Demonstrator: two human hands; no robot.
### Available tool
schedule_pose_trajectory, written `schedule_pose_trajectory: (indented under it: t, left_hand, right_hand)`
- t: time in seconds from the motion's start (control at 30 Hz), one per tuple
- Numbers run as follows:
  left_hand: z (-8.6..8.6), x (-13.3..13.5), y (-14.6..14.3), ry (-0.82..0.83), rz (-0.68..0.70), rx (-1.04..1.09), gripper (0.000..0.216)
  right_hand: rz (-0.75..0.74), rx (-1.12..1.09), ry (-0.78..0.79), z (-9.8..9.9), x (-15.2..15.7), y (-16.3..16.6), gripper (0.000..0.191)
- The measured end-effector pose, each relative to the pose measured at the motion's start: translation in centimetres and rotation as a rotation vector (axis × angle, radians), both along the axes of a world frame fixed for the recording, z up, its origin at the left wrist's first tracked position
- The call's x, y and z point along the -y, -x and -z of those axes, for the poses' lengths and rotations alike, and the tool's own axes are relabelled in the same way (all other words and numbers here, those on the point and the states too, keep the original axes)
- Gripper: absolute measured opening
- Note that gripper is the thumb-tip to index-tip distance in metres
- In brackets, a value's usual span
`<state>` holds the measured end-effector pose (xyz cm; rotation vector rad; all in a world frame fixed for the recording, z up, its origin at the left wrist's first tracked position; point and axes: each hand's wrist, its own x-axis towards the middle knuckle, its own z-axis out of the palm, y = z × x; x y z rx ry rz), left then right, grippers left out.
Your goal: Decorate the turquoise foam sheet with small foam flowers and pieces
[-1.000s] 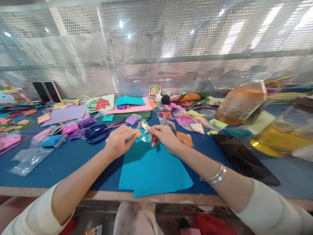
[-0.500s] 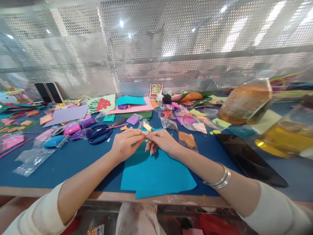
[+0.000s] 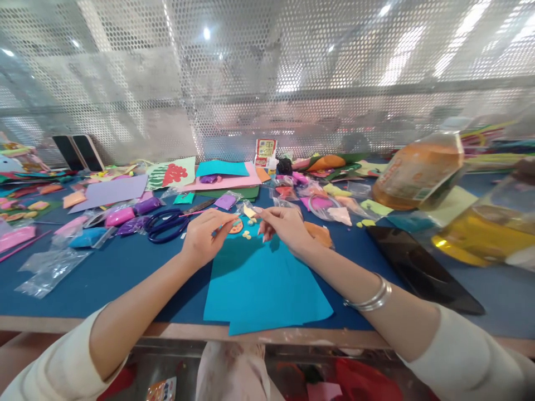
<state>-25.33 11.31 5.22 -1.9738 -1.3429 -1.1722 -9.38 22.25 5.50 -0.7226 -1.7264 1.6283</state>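
Observation:
On a blue sheet of paper (image 3: 267, 284) lie small pale-yellow bits (image 3: 246, 235) and, at its far edge, an orange piece dotted with lighter spots (image 3: 236, 226). My left hand (image 3: 204, 236) is closed in a pinch right beside that orange piece. Whatever its fingertips may hold is too small to name. Across a small gap, my right hand (image 3: 288, 227) pinches thumb and forefinger together above the yellow bits, its other fingers curled. Anything in that pinch cannot be made out. A yellow clay packet (image 3: 249, 211) sits just behind the fingertips.
Blue-handled scissors (image 3: 167, 224) and bagged coloured clay (image 3: 120, 217) lie to the left. On the right are a black phone (image 3: 424, 270), an orange-brown bottle (image 3: 420, 170) and a container of yellow liquid (image 3: 480, 228). A perforated metal screen (image 3: 234, 83) stands behind.
My hands have drawn apart from meeting fingertips, the left going slightly left. The spotted orange piece and yellow bits now show between them. The view has shifted slightly.

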Motion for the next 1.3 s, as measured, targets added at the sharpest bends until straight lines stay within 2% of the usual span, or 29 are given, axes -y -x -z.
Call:
schedule_pose_trajectory:
  t: [0.27, 0.4, 0.57, 0.7, 0.9, 1.17, 1.3]
  left_hand:
    - [0.2, -0.1, 0.2, 0.068, -0.035, 0.021, 0.016]
    - [0.1, -0.1, 0.2, 0.089, -0.014, 0.093, 0.010]
    - [0.2, 0.0, 0.3, 0.107, 0.009, 0.126, 0.011]
    - [0.4, 0.0, 0.4, 0.203, -0.021, 0.157, 0.016]
    - [0.5, -0.6, 1.0, 0.374, -0.019, 0.395, 0.022]
    - [0.5, -1.0, 1.5, 0.415, -0.037, 0.455, 0.027]
    - [0.2, -1.0, 1.4, 0.369, -0.060, 0.545, 0.031]
  right_hand:
    - [-0.025, 0.028, 0.037, 0.6, -0.3, 0.3, 0.026]
    - [0.018, 0.056, -0.025, 0.6, -0.3, 0.4, 0.014]
    - [0.057, 0.117, -0.028, 0.8, -0.2, 0.6, 0.025]
    - [0.055, 0.094, -0.045, 1.0, -0.2, 0.7, 0.027]
    - [-0.003, 0.111, -0.052, 0.9, 0.0, 0.5, 0.016]
    - [-0.016, 0.130, -0.049, 0.8, 0.1, 0.6, 0.016]
    - [-0.031, 0.126, -0.054, 0.9, 0.1, 0.7, 0.015]
